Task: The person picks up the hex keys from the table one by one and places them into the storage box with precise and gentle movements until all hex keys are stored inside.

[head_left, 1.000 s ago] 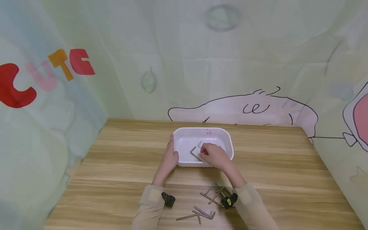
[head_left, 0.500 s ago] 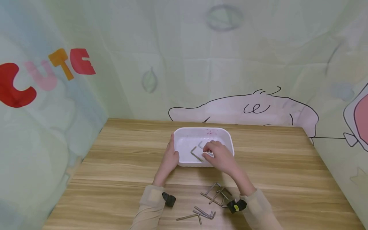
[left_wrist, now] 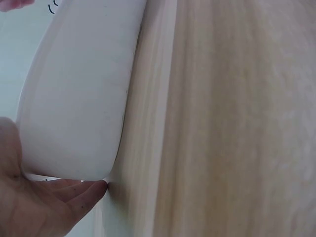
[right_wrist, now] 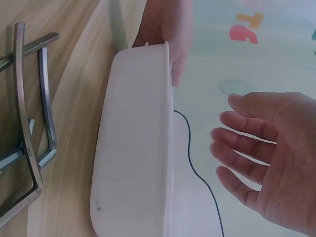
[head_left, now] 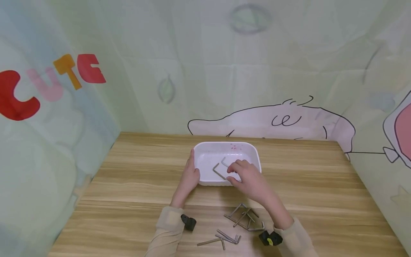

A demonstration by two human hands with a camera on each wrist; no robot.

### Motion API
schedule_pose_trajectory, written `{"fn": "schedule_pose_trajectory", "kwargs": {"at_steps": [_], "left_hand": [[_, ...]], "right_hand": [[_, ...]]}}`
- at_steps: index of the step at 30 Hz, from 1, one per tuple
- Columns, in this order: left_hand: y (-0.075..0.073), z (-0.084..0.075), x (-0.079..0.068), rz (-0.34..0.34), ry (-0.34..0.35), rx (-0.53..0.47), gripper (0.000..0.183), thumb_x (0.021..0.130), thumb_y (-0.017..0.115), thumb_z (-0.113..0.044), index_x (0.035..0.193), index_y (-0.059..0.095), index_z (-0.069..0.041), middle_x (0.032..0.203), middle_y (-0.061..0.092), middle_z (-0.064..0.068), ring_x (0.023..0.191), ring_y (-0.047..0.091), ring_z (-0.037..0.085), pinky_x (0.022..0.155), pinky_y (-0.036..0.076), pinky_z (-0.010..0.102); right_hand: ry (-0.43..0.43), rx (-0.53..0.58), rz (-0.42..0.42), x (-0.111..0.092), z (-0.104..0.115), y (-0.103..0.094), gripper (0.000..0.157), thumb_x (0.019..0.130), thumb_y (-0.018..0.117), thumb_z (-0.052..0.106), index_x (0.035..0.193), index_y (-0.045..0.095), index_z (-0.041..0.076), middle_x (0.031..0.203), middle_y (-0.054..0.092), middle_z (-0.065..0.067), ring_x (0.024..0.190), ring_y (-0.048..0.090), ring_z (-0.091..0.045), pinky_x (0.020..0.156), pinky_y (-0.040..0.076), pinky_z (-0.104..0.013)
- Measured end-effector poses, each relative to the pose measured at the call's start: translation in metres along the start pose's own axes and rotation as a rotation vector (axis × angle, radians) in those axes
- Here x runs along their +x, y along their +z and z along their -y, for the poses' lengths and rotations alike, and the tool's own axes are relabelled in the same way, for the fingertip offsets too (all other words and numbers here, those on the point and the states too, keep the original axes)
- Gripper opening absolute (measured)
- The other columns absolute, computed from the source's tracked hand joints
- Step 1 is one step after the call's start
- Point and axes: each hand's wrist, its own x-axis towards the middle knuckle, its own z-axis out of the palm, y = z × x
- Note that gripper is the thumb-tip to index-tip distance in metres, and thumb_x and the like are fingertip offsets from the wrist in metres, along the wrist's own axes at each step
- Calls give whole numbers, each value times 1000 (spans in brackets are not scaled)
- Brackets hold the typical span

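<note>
A white plastic tray (head_left: 224, 144) stands near the back of the table. At its left end my left hand (head_left: 188, 177) holds it, thumb by the near corner and fingers along the end wall. The left wrist view shows that hand (left_wrist: 44, 207) against the tray wall (left_wrist: 79, 89). Two L-shaped hex keys lie inside: a brassy one (head_left: 219, 174) and a silvery one (head_left: 224, 161), partly hidden. Above the tray's near right rim is my right hand (head_left: 252, 180). In the right wrist view its fingers (right_wrist: 247, 145) are loosely bent, apart and holding nothing.
Several more hex keys (head_left: 236, 222) lie crossed in a pile on the wooden table (head_left: 138, 178), in front of the tray. A second small group of hex keys (head_left: 208, 243) lies closer to me. A printed cloth (head_left: 205, 85) hangs behind the table.
My right hand has let go of the silvery hex key in the tray, its fingers have spread, and it has drawn back right and towards me. The left hand keeps its place.
</note>
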Motion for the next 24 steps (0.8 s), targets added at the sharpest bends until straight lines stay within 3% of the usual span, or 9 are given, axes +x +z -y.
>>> {"fn": "schedule_pose_trajectory", "kwargs": {"at_steps": [12,24], "left_hand": [[0,1,0,-3,7,10,73,90,37,3,155,5,-5,157,20,26,145,23,40,120,21,52],[0,1,0,8,-17,-10,73,91,35,2,155,3,-8,160,15,22,147,18,37,121,18,50]], "right_hand": [[-148,-25,33,-14,2,3,19,85,71,22,102,66,15,97,65,7,91,58,-10,82,52,-31],[-270,-40,66,-34,-8,22,24,78,72,8,100,66,17,98,64,7,92,59,-10,81,53,-28]]}}
